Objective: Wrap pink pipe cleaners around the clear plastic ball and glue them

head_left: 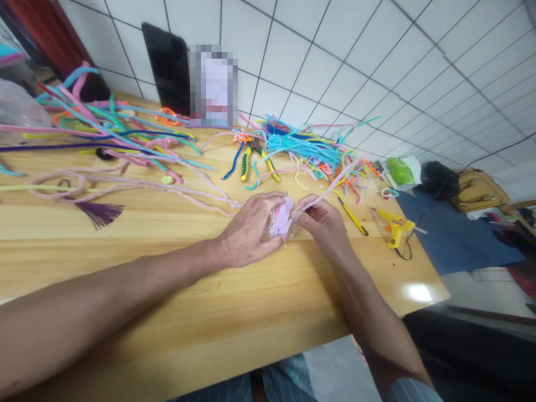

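My left hand (251, 229) is closed around a small pale pink wound piece of pipe cleaner (281, 216) just above the wooden table (209, 312). My right hand (324, 220) pinches a pink pipe cleaner strand (335, 187) that runs up and right from the wound piece. The two hands touch at the piece. Part of it is hidden under my left fingers.
Several coloured pipe cleaners (125, 134) lie across the table's far side, with another heap (301, 145). Pliers (255, 159), a yellow utility knife (354, 218), a yellow glue gun (393, 228), a purple tassel (100, 212), a black tablet (167, 67) against the tiled wall.
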`<state>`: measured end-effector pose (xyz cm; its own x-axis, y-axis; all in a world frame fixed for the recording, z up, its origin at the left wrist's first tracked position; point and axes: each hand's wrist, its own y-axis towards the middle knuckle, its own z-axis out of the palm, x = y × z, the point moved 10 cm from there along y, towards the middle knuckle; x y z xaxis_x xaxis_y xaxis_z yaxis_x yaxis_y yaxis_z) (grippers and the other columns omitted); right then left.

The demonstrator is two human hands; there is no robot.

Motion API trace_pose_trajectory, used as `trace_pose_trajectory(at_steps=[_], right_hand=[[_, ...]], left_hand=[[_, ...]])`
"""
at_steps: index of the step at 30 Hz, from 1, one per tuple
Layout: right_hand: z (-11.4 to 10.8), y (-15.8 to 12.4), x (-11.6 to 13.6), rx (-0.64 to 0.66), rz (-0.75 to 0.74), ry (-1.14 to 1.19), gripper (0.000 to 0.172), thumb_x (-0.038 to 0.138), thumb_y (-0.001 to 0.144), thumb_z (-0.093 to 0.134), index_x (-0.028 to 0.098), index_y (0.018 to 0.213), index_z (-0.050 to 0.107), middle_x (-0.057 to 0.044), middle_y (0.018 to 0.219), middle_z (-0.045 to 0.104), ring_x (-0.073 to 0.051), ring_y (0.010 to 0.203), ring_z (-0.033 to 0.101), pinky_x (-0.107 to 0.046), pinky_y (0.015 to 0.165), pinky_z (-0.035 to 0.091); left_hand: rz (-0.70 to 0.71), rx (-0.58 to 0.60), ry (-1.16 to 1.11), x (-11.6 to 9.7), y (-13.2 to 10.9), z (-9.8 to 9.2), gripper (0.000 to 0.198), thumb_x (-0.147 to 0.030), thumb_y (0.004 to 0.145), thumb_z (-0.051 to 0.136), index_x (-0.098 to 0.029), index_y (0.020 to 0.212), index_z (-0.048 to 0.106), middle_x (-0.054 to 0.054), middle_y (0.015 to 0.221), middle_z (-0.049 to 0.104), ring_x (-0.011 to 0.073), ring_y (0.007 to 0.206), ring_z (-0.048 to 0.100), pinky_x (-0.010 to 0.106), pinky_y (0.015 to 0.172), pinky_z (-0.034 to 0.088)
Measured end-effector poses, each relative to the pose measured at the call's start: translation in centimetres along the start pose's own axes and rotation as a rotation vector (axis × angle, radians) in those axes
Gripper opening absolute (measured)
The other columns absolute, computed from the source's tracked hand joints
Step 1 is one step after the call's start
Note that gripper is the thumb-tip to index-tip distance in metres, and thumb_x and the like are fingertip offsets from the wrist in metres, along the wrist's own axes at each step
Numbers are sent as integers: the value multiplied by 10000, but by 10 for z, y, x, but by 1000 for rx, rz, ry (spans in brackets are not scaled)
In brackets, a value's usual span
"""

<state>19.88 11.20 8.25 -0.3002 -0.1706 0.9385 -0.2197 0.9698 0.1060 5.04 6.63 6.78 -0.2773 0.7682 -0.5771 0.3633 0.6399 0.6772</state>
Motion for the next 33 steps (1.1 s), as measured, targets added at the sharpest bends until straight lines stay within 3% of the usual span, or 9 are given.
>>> trace_pose_trajectory(at_steps=[19, 33], right_hand=[[1, 0, 9, -46, -84, -71, 341, 537, 822, 881, 236, 835, 721, 29, 724, 639, -148, 653, 523, -317, 646, 432], [0, 3, -3, -36, -2, -20, 417, 565, 765, 917, 246, 917, 695, 43, 729, 590, -148, 668, 503, -306, 640, 425]], left_hand=[[-3, 18, 11, -1, 2, 0, 658, -276, 962, 706, -203, 1546, 412, 223, 1565, 572, 383, 1487, 566, 658, 1191, 510], [13, 18, 4, -2, 2, -1, 666, -294, 985, 701, -239, 1572, 390, 201, 1563, 576, 368, 1504, 560, 662, 1198, 520]])
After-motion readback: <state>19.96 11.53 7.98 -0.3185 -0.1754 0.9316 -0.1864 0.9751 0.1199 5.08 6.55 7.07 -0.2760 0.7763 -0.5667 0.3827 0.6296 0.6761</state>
